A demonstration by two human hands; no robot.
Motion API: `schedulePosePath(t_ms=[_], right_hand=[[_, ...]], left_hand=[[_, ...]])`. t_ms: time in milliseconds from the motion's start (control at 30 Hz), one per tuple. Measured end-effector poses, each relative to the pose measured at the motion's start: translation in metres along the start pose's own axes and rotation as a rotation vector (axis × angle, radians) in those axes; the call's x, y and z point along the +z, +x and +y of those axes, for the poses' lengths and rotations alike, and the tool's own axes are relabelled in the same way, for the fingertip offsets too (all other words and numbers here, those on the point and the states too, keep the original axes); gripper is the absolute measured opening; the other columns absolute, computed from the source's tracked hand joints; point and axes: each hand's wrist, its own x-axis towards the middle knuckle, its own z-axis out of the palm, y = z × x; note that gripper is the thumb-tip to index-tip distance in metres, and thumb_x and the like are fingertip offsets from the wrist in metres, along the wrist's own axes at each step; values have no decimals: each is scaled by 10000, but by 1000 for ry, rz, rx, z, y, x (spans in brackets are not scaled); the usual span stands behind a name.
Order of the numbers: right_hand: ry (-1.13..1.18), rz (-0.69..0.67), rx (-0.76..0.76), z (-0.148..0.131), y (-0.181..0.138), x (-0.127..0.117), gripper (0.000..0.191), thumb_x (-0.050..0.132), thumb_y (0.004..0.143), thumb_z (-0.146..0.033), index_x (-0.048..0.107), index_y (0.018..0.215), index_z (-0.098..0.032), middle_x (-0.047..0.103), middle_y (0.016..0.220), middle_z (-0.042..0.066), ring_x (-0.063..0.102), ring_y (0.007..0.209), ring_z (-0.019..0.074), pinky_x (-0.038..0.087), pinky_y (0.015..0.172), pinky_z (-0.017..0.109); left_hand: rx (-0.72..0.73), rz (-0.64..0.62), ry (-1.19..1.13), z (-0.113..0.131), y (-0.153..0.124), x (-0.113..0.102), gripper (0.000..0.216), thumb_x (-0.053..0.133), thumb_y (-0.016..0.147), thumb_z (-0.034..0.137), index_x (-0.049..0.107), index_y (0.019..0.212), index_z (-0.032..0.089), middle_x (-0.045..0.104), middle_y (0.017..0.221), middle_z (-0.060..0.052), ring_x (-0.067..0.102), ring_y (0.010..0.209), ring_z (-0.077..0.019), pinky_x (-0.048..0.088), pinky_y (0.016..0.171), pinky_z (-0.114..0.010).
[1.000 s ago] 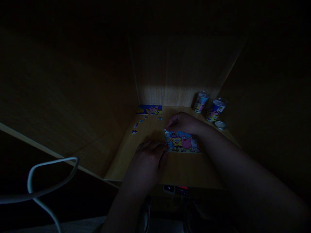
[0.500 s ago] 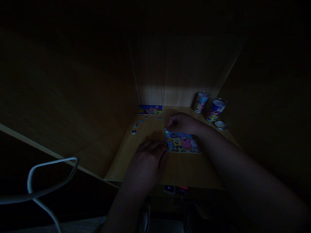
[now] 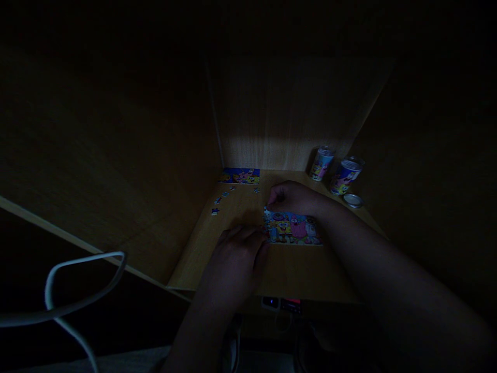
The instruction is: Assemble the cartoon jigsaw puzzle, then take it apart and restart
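Jigsaw puzzle (image 3: 293,230) with SpongeBob and Patrick lies flat on the desk (image 3: 295,272), just below the right hand (image 3: 293,197) and at the fingertips of the left hand (image 3: 243,248). Its long axis runs from left to right, the characters' heads pointing away from the person. The right hand's fingers curl to a narrow pinch at the far left corner; I cannot tell whether they grip a piece. The left hand bends over the near left edge, its grip hidden. Beyond the right hand, to its right, two clear-topped cans (image 3: 321,164) (image 3: 344,176) stand upright, contents too dark to tell, a round lid (image 3: 353,200) beside the nearer one. Loose puzzle pieces (image 3: 215,211) lie beyond the left hand, before a second SpongeBob picture (image 3: 244,176), also lengthwise left to right
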Motion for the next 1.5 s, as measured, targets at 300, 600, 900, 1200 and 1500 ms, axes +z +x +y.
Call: schedulePosePath(t_ms=[300,600,900,1200,1500], right_hand=[[-43,10,-21,-2,-1,0,102,819,788,-269,755,832,-203,801,847,-8,721,792,173,534,689,255],[-107,94,-63,0,0,-1,111,794,849,-297,725,859,-210,794,894,17,719,830,185,538,745,286],[-139,3,-96,-1,0,4,127,815,869,-345,789,902,-225,830,912,13,754,837,197,545,750,288],[-139,-34,-90,-3,-2,1,62,806,865,-292,804,894,-238,840,954,4,770,896,200,560,796,288],[-151,-37,-92,-2,-2,2,80,796,880,-298,802,919,-229,840,969,24,769,892,207,552,792,300]], left_hand=[[11,7,-6,2,0,-2,159,646,1050,166,761,1138,230,790,1155,-56,710,1083,-284,567,1008,-524],[17,15,13,0,0,-1,173,641,1049,180,769,1154,229,798,1163,-65,717,1082,-287,563,1006,-536],[4,3,10,2,1,-2,169,655,1043,174,772,1143,243,796,1160,-62,717,1101,-287,565,1017,-515],[18,13,16,0,0,-1,168,647,1049,171,768,1140,243,793,1163,-60,716,1093,-280,568,1007,-503],[8,0,0,2,1,-2,166,640,1055,176,765,1146,238,793,1180,-59,711,1098,-290,564,1017,-531]])
